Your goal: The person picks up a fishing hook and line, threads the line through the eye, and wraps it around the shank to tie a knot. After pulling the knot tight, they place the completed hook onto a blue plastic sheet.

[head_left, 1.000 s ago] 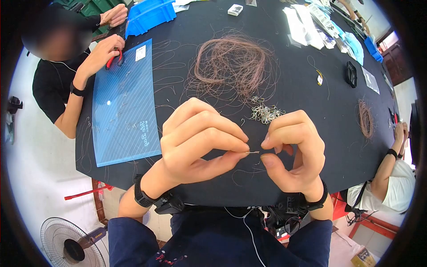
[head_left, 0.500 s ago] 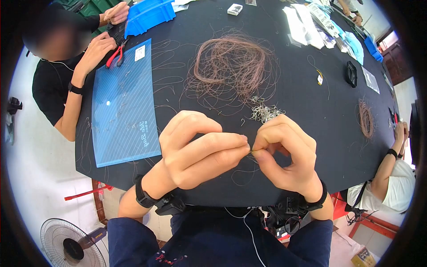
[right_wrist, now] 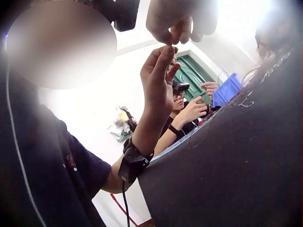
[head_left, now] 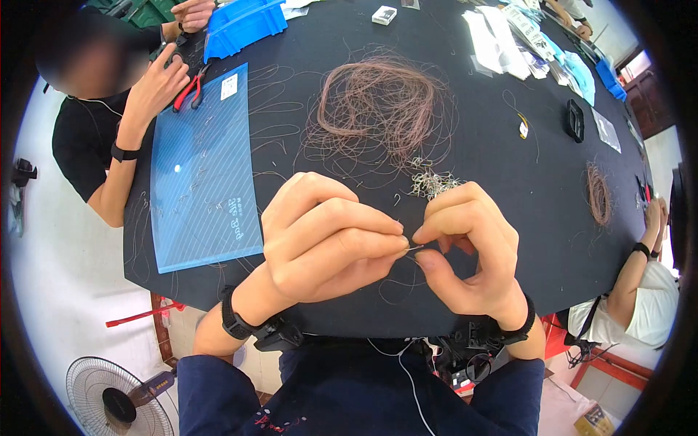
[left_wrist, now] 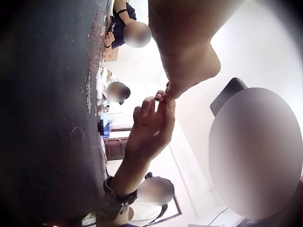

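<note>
In the head view my left hand (head_left: 327,247) pinches a tiny thin metal piece (head_left: 414,248) between thumb and fingertips, its end sticking out to the right. My right hand (head_left: 476,251) is just beside that end, thumb and index finger slightly parted and curved; whether they touch it or a thread is too small to tell. Both hands are above the black table. Behind them lie a pile of small metal hooks (head_left: 430,182) and one separate hook (head_left: 396,198). In the left wrist view the right hand (left_wrist: 154,125) meets the left at the fingertips.
A tangled brown line coil (head_left: 378,109) lies behind the hooks. At left is a blue file bag (head_left: 200,174) with red pliers (head_left: 187,94) and a blue bin (head_left: 247,29); another person sits there. A smaller coil (head_left: 598,195), a black case (head_left: 574,121) and packets (head_left: 498,47) are at right.
My hands came together, the right moving left, and its thumb and index finger closed at the piece, then parted slightly. The person at left has let go of the pliers and raised a hand.
</note>
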Available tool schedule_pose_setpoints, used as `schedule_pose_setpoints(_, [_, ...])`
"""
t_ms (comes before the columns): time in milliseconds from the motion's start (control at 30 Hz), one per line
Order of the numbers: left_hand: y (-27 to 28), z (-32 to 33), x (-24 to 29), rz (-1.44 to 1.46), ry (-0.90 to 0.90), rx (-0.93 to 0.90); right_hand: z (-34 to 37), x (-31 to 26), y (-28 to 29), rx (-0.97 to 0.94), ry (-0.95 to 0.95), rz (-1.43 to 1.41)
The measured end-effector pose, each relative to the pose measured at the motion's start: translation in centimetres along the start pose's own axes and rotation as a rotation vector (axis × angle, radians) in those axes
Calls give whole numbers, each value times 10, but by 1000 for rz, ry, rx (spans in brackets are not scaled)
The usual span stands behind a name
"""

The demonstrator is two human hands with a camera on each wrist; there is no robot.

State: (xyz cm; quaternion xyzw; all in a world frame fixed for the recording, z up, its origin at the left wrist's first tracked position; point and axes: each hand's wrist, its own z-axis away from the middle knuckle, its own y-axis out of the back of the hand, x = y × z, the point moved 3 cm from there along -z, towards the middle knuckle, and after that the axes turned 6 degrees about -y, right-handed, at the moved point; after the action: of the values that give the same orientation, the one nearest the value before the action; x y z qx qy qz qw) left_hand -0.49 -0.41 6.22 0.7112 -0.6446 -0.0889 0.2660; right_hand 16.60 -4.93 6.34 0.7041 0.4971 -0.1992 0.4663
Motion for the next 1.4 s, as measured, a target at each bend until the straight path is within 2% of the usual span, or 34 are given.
schedule_pose_setpoints(533, [-3, 2, 2, -73, -74, 9, 1, 0, -1, 13, 13, 17])
schedule_pose_setpoints(667, [-2, 0, 0, -19, -20, 2, 0, 0, 1, 14, 25, 37])
schedule_pose_setpoints(767, [-1, -2, -2, 79, 42, 3, -1, -4, 5, 50, -70, -73])
schedule_pose_setpoints(967, [0, -2, -2, 141, 89, -17, 2, 1, 3, 42, -27, -122])
schedule_pose_setpoints(1067, [-1, -2, -1, 127, 72, -13, 2, 2, 2, -34, -85, -203])
schedule_pose_setpoints(1167, [-2, -2, 0, 96, 39, -8, 4, 9, 0, -179, -267, -411])
schedule_pose_setpoints(1300, [-2, -1, 0, 68, 21, 9, 7, 14, -5, -170, -463, -713])
schedule_pose_setpoints(1367, [-1, -2, -1, 71, 38, 8, 5, 11, -6, -98, -494, -769])
schedule_pose_setpoints(1400, [0, -3, 0, 79, 55, -1, 5, 11, -5, -103, -453, -684])
